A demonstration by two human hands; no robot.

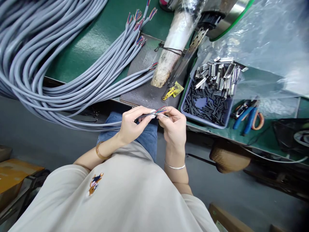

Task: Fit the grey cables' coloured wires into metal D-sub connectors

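My left hand is pinched round the end of a grey cable just in front of the bench edge. Coloured inner wires fan out of that cable end. My right hand is closed on those wire tips with thumb and forefinger. Both hands hover over my lap, touching each other at the cable end. A large bundle of the same grey cables lies across the left of the green bench, their stripped ends pointing toward a dark mat.
A blue tray right of my hands holds black sleeves and metal connector shells. Blue-handled pliers lie further right. A plastic-wrapped roll and a yellow clip sit on the mat. Clear plastic bags cover the back right.
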